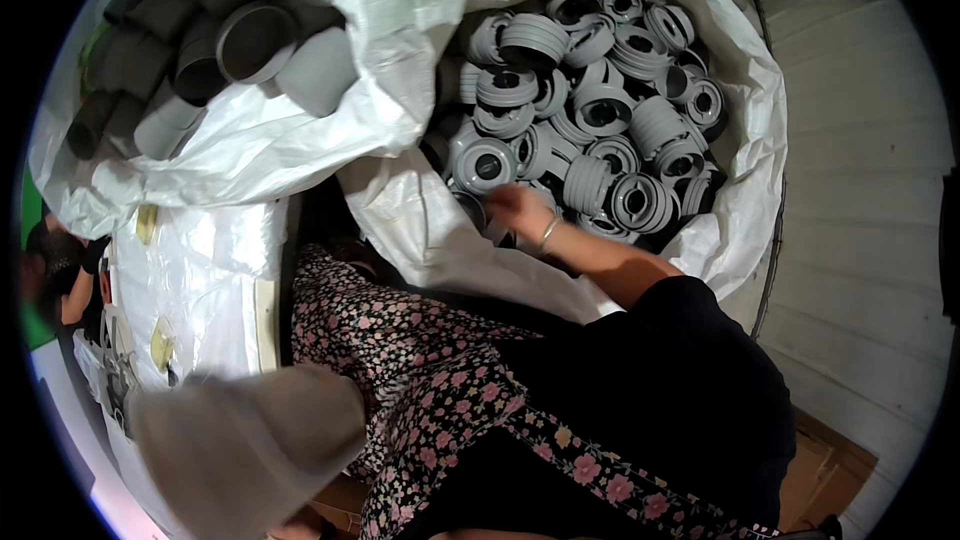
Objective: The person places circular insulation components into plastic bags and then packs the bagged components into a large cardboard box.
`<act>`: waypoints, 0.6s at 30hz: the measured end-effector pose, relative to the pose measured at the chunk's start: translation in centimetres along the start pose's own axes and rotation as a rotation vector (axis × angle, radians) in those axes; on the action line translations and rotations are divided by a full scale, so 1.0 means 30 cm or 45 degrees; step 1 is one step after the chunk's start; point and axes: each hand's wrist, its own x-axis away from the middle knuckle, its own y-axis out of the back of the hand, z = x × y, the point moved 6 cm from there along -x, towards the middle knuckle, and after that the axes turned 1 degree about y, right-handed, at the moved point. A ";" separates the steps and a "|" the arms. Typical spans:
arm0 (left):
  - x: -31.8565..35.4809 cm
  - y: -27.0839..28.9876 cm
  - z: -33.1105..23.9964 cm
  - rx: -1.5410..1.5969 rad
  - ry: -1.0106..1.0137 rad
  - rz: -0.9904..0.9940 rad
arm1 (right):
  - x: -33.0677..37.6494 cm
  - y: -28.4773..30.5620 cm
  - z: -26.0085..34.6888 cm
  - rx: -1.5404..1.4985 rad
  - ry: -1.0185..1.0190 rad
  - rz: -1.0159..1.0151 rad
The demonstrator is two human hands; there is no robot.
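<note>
My right hand [520, 215], with a bracelet at its wrist, reaches over the near edge of a white sack [752, 140]. Grey ribbed plastic rings [603, 110] with dark centres fill that sack in a loose heap. The fingers are smeared by motion beside the nearest rings, so I cannot make out their grip. At lower left, a grey cylindrical plastic fitting [250, 450] is blurred and close to the camera. Just below it shows a small part of my left hand [297, 526]. The fitting hides most of that hand's fingers; it appears held up by it.
A second white sack [390, 80] at upper left holds wide grey plastic sleeves [255, 40]. Below it stands a plastic-wrapped white stack [200, 280]. At the far left a co-worker's arm [78, 295] shows. A pale panelled wall [860, 190] and brown cardboard [825, 470] lie at right.
</note>
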 end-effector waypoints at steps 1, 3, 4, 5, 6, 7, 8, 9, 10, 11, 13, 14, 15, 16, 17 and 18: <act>0.065 0.042 0.038 -0.212 -0.015 -0.014 | 0.017 0.012 -0.112 0.490 -0.107 0.115; 0.143 0.120 0.000 -0.731 -0.304 -0.047 | 0.119 0.132 -0.635 0.992 -0.495 0.204; 0.157 0.197 0.132 -0.821 -0.441 -0.162 | 0.146 0.205 -0.831 1.462 -0.110 0.353; 0.141 0.253 0.253 -0.926 -0.606 -0.297 | 0.211 0.330 -0.830 1.414 -0.129 0.055; 0.161 0.249 0.207 -0.672 -0.575 -0.546 | 0.246 0.447 -0.902 1.333 -0.414 0.053; 0.152 0.204 0.194 -0.499 -0.390 -0.421 | 0.276 0.536 -0.971 1.242 -0.695 0.052; 0.133 0.210 0.192 -0.332 -0.208 -0.306 | 0.283 0.514 -0.991 1.281 -0.552 0.098; 0.124 0.208 0.191 -0.166 -0.023 -0.195 | 0.285 0.472 -1.009 1.317 -0.405 0.145; 0.128 0.194 0.193 0.000 0.164 -0.088 | 0.281 0.414 -1.026 1.348 -0.253 0.192; 0.106 0.109 0.188 0.192 0.069 -0.073 | 0.297 0.383 -1.083 1.411 -0.179 0.063; 0.129 0.047 0.141 0.071 0.039 -0.109 | 0.229 0.302 -1.221 1.567 0.075 -0.147; 0.130 0.051 0.129 -0.033 0.030 -0.050 | 0.186 0.260 -1.253 1.611 0.214 -0.263; 0.142 0.087 0.124 -0.132 0.172 0.055 | 0.139 0.219 -1.245 1.484 0.131 -0.267; 0.176 0.082 0.051 -0.314 0.040 0.040 | 0.101 0.193 -1.195 1.361 0.066 -0.259; 0.183 0.059 -0.022 -0.492 -0.087 0.031 | 0.041 0.186 -1.143 1.247 0.001 -0.250; 0.180 0.057 -0.056 -0.523 -0.066 0.113 | -0.004 0.218 -1.209 0.379 -0.693 -0.371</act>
